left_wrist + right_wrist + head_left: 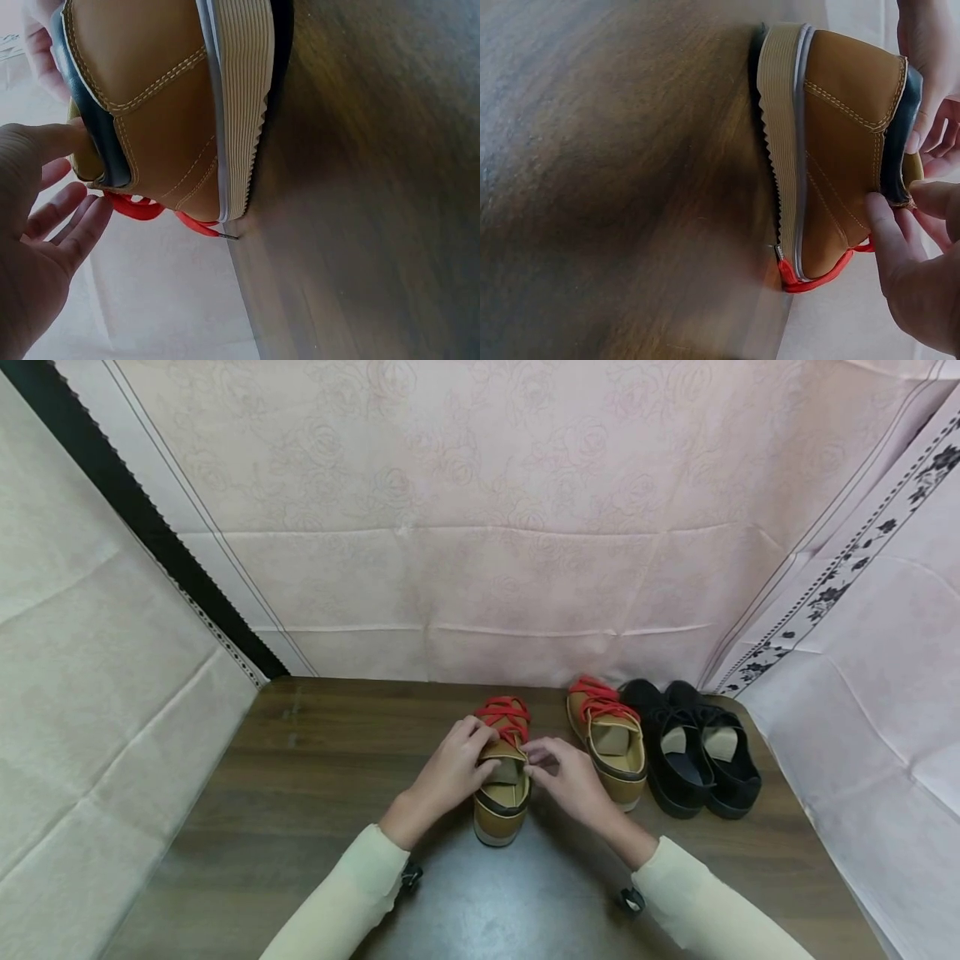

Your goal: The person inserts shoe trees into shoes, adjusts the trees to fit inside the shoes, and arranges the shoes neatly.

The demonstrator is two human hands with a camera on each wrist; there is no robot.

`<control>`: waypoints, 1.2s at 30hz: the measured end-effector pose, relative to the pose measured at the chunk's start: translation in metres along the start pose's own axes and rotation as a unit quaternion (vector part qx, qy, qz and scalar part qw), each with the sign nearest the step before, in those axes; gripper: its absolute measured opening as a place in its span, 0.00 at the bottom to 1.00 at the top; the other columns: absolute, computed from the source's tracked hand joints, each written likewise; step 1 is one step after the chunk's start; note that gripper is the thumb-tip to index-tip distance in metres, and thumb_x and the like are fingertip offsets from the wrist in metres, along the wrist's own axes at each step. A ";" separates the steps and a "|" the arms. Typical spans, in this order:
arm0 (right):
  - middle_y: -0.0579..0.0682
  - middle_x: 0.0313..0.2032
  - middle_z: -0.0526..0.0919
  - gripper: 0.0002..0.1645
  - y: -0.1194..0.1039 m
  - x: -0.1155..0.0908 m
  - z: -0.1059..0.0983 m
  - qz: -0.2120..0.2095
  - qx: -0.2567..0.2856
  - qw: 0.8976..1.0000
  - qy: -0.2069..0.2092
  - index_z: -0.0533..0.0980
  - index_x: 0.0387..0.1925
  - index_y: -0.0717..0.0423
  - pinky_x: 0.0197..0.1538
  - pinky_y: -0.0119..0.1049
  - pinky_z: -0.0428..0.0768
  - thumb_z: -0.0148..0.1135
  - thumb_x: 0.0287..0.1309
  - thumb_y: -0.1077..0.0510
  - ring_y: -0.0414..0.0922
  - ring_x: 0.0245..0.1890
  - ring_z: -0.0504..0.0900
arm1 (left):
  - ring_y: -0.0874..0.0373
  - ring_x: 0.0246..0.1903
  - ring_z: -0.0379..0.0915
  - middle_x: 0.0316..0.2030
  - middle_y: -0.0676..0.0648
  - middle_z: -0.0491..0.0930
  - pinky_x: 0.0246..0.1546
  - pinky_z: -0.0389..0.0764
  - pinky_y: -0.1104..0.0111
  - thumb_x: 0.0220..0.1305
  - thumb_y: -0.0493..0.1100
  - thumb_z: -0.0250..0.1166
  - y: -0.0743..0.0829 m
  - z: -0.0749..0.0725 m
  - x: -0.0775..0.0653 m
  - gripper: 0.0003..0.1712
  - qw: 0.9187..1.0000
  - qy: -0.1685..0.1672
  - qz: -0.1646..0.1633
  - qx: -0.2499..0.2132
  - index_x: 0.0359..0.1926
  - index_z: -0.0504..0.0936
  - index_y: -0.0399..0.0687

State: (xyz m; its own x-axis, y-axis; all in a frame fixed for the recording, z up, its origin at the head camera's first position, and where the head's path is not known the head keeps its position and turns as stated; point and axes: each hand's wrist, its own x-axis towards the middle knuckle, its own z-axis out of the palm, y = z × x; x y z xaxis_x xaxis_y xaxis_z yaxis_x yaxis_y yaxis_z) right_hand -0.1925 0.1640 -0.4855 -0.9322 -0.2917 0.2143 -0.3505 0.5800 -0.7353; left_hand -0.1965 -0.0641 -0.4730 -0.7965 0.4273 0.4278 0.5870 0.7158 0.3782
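Observation:
A tan lace-up shoe [498, 821] with red laces [506, 714] and a dark collar stands upright on the wooden surface, toe pointing away. My left hand [450, 768] is at its left side, thumb at the collar opening and fingers loosely extended by the laces, as the left wrist view shows. From the other side, my right hand [566, 777] pinches the collar edge near the lace end, thumb over the rim and index finger [885, 232] against the outer side. One red lace [814, 285] hangs down beside the sole. The toe is partly hidden behind the laces.
The matching tan shoe [624, 789] stands to the right, close by my right forearm. Beyond it is a pair of black shoes [682, 793]. Pale patterned cloth [487, 585] hangs behind the wooden surface [300, 827] and along both sides.

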 end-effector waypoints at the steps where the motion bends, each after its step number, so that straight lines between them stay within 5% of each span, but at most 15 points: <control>1: 0.44 0.39 0.86 0.17 0.000 -0.001 0.000 -0.004 -0.001 1.000 0.001 0.84 0.51 0.49 0.49 0.38 0.86 0.74 0.61 0.61 0.40 0.42 0.86 | 0.54 0.49 0.74 0.46 0.48 0.77 0.50 0.83 0.62 0.61 0.43 0.77 0.000 -0.001 -0.001 0.19 1.000 0.002 0.001 -0.001 0.50 0.83 0.44; 10: 0.44 0.43 0.83 0.22 -0.004 -0.011 0.000 -0.038 -0.032 0.999 0.018 0.82 0.54 0.47 0.46 0.42 0.84 0.76 0.59 0.59 0.40 0.44 0.85 | 0.55 0.47 0.76 0.46 0.48 0.78 0.48 0.84 0.64 0.63 0.45 0.76 0.000 -0.010 -0.005 0.18 0.999 0.031 0.023 0.010 0.50 0.83 0.44; 22: 0.45 0.47 0.81 0.21 -0.004 -0.019 0.001 -0.066 -0.036 0.997 0.027 0.82 0.52 0.50 0.42 0.34 0.84 0.77 0.57 0.60 0.44 0.46 0.85 | 0.55 0.46 0.77 0.46 0.48 0.80 0.46 0.84 0.65 0.62 0.45 0.76 -0.003 -0.015 -0.014 0.18 0.997 0.055 0.049 0.020 0.50 0.84 0.43; 36: 0.44 0.49 0.81 0.20 -0.002 -0.027 -0.007 -0.085 -0.039 0.995 0.025 0.82 0.53 0.50 0.48 0.39 0.87 0.76 0.59 0.59 0.42 0.49 0.85 | 0.55 0.51 0.78 0.50 0.46 0.81 0.49 0.85 0.66 0.62 0.46 0.76 0.010 -0.020 -0.029 0.21 0.994 0.051 0.098 0.020 0.53 0.85 0.43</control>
State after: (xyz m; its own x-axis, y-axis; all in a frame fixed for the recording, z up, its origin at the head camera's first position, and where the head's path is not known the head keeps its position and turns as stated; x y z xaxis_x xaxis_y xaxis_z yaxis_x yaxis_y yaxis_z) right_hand -0.1670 0.1762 -0.4850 -0.8611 -0.3533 0.3657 -0.5084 0.5827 -0.6341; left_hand -0.1646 -0.0806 -0.4651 -0.6482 0.5039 0.5709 0.7214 0.6465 0.2484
